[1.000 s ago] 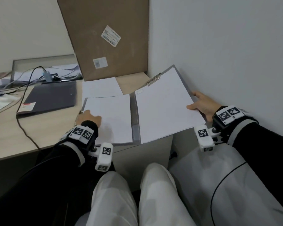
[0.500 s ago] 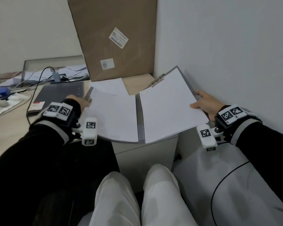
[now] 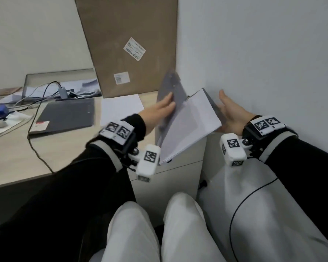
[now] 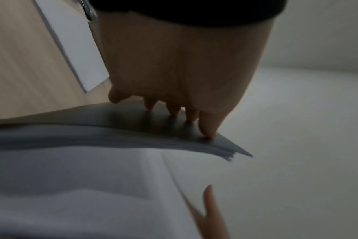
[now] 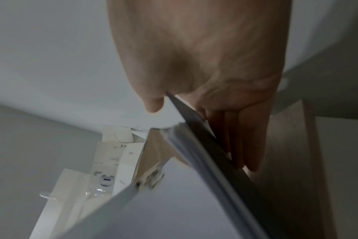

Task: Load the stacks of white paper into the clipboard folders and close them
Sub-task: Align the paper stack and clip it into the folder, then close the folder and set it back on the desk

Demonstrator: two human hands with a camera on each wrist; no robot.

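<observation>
The grey plastic clipboard folder (image 3: 170, 86) stands half folded in a V over the desk corner, a stack of white paper (image 3: 189, 125) clipped inside against its right half. The left hand (image 3: 159, 110) presses flat, straight fingers (image 4: 206, 127) against the outside of the grey cover. The right hand (image 3: 233, 114) supports the back board, fingers straight behind it and thumb in front. A second closed grey folder (image 3: 64, 116) and a loose white sheet (image 3: 121, 106) lie on the pale wooden desk (image 3: 17, 156).
</observation>
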